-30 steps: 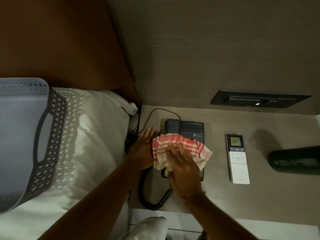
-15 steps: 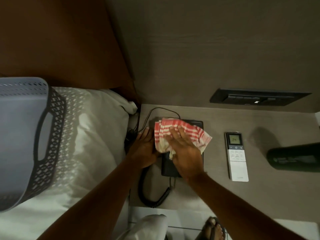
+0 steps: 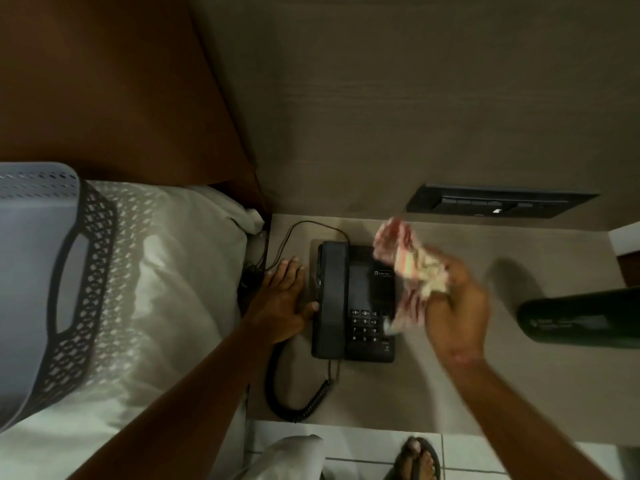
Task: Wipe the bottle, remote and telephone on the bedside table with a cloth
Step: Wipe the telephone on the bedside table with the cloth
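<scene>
A black corded telephone (image 3: 349, 306) lies on the bedside table (image 3: 450, 393), handset on its left side and keypad showing. My left hand (image 3: 282, 303) rests flat on the table, thumb touching the phone's left edge. Blurred with motion, my right hand (image 3: 457, 306) is lifted just right of the phone and grips a bunched red-and-white striped cloth (image 3: 408, 258). The dark bottle (image 3: 581, 320) lies on its side at the right edge. My right hand and the cloth hide the remote.
A grey perforated basket (image 3: 52, 282) sits on the white pillow (image 3: 166, 289) at left. A dark switch panel (image 3: 498, 204) is set in the wall above the table. The coiled phone cord (image 3: 294, 403) loops near the table's front edge. A sandalled foot (image 3: 417, 459) stands on the tiled floor.
My right hand has lifted the cloth off the telephone and swung it right, uncovering the phone and hiding the remote. My left hand stays beside the phone.
</scene>
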Demonstrator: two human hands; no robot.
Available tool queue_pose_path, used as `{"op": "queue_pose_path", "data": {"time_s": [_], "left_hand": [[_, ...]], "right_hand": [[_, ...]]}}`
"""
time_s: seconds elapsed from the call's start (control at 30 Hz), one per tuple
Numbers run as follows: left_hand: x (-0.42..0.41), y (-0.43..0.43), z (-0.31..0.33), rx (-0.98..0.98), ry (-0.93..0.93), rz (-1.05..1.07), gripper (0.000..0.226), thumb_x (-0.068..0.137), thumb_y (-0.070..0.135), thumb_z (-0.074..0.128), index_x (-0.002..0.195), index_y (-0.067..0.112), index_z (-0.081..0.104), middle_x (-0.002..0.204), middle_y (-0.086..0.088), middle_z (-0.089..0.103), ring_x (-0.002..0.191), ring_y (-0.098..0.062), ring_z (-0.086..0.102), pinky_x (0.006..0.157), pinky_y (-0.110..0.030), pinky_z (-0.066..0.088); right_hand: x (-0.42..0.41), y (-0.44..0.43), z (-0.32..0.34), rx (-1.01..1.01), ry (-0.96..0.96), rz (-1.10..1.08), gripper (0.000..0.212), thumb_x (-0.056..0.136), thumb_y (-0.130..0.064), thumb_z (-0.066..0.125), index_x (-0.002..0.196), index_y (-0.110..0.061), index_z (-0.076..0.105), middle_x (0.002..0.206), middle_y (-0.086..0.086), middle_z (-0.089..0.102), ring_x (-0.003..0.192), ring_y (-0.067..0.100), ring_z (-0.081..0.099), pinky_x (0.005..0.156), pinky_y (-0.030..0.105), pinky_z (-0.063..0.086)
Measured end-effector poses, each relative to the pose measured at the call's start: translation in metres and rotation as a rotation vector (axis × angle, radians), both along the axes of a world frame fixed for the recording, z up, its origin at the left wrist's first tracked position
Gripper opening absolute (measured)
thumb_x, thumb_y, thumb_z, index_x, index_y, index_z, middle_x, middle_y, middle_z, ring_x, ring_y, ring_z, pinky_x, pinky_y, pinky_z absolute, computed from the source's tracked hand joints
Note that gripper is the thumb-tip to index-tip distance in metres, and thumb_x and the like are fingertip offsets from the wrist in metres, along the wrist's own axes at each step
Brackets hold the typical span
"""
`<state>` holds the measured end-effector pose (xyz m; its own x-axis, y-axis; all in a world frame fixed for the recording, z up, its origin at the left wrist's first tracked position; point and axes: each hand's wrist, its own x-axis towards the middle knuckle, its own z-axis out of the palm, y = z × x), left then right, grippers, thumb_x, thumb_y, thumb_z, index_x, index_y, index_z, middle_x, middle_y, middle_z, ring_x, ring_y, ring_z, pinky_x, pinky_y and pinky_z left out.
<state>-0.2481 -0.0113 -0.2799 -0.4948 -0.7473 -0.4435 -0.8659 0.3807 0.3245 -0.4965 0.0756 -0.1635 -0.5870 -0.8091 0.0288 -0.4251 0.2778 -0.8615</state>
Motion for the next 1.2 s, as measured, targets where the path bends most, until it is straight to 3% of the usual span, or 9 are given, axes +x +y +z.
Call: {"op": "queue_pose_path", "data": {"time_s": [0.07, 0.17, 0.3, 0.47, 0.63, 0.73, 0.9, 1.03, 1.2], "left_hand": [[-0.001, 0.000, 0.000, -0.005, -0.010, -0.003, 0.084, 0.095, 0.062, 0.032, 0.158, 0.018, -0.002, 0.168, -0.005, -0.008, 0.154, -0.022, -0.012, 0.124, -0.043, -0.004], [0.000, -0.001, -0.001, -0.002, -0.017, -0.008, 0.084, 0.095, 0.062, 0.032, 0.158, 0.018, -0.001, 0.168, -0.004, -0.008, 0.153, -0.021, -0.012, 0.123, -0.041, -0.005], [-0.002, 0.000, -0.004, -0.022, -0.043, -0.006, 0.086, 0.093, 0.063, 0.031, 0.158, 0.019, -0.002, 0.168, -0.005, -0.007, 0.153, -0.022, -0.012, 0.120, -0.039, -0.008], [-0.002, 0.001, -0.006, -0.074, -0.051, -0.007, 0.090, 0.086, 0.066, 0.024, 0.158, 0.017, 0.004, 0.168, -0.006, -0.001, 0.154, -0.023, -0.007, 0.119, -0.037, -0.009], [-0.003, 0.004, -0.008, -0.087, -0.071, -0.005, 0.090, 0.087, 0.068, 0.023, 0.158, 0.017, 0.001, 0.168, -0.007, -0.005, 0.154, -0.023, -0.010, 0.118, -0.038, -0.010], [-0.002, 0.004, -0.009, -0.096, -0.060, -0.010, 0.088, 0.091, 0.065, 0.029, 0.158, 0.015, 0.003, 0.168, -0.008, -0.003, 0.154, -0.024, -0.009, 0.118, -0.038, -0.010], [-0.001, 0.004, -0.010, -0.099, -0.055, -0.008, 0.088, 0.090, 0.066, 0.026, 0.158, 0.016, 0.001, 0.168, -0.007, -0.005, 0.153, -0.022, -0.010, 0.117, -0.037, -0.010], [-0.002, 0.004, -0.007, -0.086, -0.052, -0.005, 0.085, 0.093, 0.062, 0.030, 0.158, 0.016, 0.001, 0.168, -0.007, -0.005, 0.153, -0.023, -0.011, 0.118, -0.037, -0.010], [-0.003, 0.004, -0.006, -0.079, -0.056, 0.004, 0.085, 0.092, 0.061, 0.031, 0.158, 0.016, 0.000, 0.168, -0.007, -0.005, 0.153, -0.023, -0.011, 0.119, -0.038, -0.008]], "right_hand": [[-0.020, -0.039, 0.006, -0.063, 0.157, 0.061, 0.058, 0.070, 0.002, 0.046, 0.119, -0.023, 0.065, 0.104, -0.002, 0.073, 0.085, 0.002, 0.065, 0.079, 0.007, 0.048], [-0.015, -0.068, -0.013, 0.112, 0.321, 0.301, 0.063, 0.069, 0.008, 0.051, 0.123, -0.022, 0.063, 0.130, 0.004, 0.064, 0.116, 0.023, 0.060, 0.103, 0.034, 0.047], [0.015, -0.041, -0.060, 0.403, 0.618, 0.579, 0.069, 0.077, 0.001, 0.065, 0.137, -0.028, 0.049, 0.153, -0.002, 0.039, 0.145, 0.025, 0.027, 0.118, 0.043, 0.025], [0.026, 0.041, -0.087, 0.275, 0.716, 0.571, 0.076, 0.068, -0.009, 0.075, 0.137, -0.026, 0.047, 0.146, 0.002, 0.048, 0.141, 0.029, 0.032, 0.106, 0.055, 0.039], [0.025, 0.104, -0.092, 0.335, 0.900, 0.827, 0.084, 0.055, -0.028, 0.088, 0.132, -0.024, 0.055, 0.140, 0.002, 0.055, 0.136, 0.030, 0.038, 0.117, 0.049, 0.021], [0.014, 0.100, -0.074, 0.255, 0.840, 0.832, 0.079, 0.047, -0.024, 0.091, 0.121, -0.027, 0.064, 0.127, 0.000, 0.066, 0.128, 0.025, 0.044, 0.105, 0.050, 0.040], [-0.007, 0.042, -0.043, 0.246, 0.529, 0.477, 0.064, 0.080, -0.015, 0.064, 0.138, -0.032, 0.043, 0.145, -0.003, 0.049, 0.136, 0.021, 0.042, 0.092, 0.035, 0.053], [-0.005, -0.026, -0.045, 0.324, 0.564, 0.422, 0.073, 0.076, -0.006, 0.069, 0.140, -0.028, 0.042, 0.149, 0.000, 0.043, 0.140, 0.026, 0.037, 0.102, 0.041, 0.047], [0.025, -0.016, -0.070, 0.437, 0.636, 0.556, 0.074, 0.081, -0.020, 0.065, 0.147, -0.024, 0.031, 0.157, 0.002, 0.029, 0.146, 0.025, 0.021, 0.120, 0.044, 0.020]]}}
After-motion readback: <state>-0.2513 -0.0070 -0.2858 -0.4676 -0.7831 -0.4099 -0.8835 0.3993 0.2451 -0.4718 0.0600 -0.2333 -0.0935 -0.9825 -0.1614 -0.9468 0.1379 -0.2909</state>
